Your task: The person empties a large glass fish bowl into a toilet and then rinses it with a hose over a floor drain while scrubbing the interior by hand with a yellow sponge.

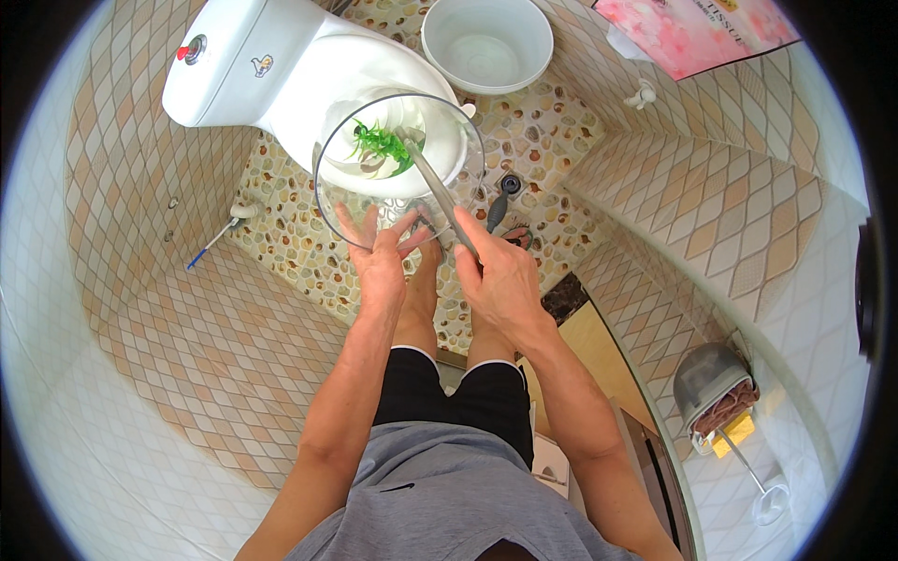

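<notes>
A clear round bowl [324, 203], tilted over the open toilet [287, 105], has my left hand [382, 256] supporting its near side with spread fingers. Inside the bowl lie a green artificial-looking plant [382, 144] and pale stones. My right hand [498, 277] grips a long greyish stick or tube [442, 193], whose far end reaches into the bowl beside the plant. Whether the bowl touches the toilet rim cannot be told.
A white basin [487, 42] stands beside the toilet. A dark-handled brush-like tool [497, 212] lies by a floor drain [510, 184] near my feet. Tiled walls rise close on both sides. At right, a grey holder [708, 389] is on the wall; a pink tissue pack [694, 28] hangs upper right.
</notes>
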A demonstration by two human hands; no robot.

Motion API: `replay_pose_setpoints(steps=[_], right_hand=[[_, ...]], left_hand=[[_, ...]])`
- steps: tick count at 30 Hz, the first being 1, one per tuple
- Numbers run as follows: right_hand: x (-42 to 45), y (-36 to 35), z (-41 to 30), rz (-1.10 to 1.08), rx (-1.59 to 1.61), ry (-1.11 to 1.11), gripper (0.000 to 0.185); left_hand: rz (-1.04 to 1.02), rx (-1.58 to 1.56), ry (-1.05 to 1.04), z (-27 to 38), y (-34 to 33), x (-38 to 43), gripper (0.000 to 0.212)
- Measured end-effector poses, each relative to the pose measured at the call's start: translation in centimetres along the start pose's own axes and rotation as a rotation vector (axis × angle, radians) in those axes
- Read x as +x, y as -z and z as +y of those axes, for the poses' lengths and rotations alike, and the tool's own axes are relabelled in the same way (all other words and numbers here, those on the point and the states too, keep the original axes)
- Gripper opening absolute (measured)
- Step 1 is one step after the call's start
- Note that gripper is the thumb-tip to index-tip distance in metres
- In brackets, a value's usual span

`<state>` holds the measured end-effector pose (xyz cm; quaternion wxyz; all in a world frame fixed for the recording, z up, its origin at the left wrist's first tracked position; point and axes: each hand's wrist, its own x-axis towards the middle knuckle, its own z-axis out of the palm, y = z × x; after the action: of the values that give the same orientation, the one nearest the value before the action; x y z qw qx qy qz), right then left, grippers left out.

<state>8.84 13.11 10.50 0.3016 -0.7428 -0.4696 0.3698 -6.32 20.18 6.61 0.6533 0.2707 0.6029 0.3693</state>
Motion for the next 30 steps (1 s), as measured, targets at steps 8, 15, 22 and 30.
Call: replay_pose_setpoints(steps=[8, 15, 22, 30], right_hand=[[0.4, -0.3, 0.0, 0.016, 0.03, -0.005, 0.048], [1.0, -0.5, 0.3, 0.015, 0.003, 0.001, 0.048], [1.4, -0.9, 0.5, 0.034, 0.004, 0.01, 0.048], [2.7, -1.3, -0.1, 0.007, 0.064, -0.019, 0.048]], left_hand=[[-0.005, 0.004, -0.007, -0.3, 0.2, 0.1, 0.093], [-0.012, 0.028, -0.016, -0.7, 0.3, 0.1, 0.094], [-0.039, 0.02, -0.024, -0.9, 0.4, 0.2, 0.095], [-0.023, 0.027, -0.011, -0.4, 0.1, 0.0, 0.095]])
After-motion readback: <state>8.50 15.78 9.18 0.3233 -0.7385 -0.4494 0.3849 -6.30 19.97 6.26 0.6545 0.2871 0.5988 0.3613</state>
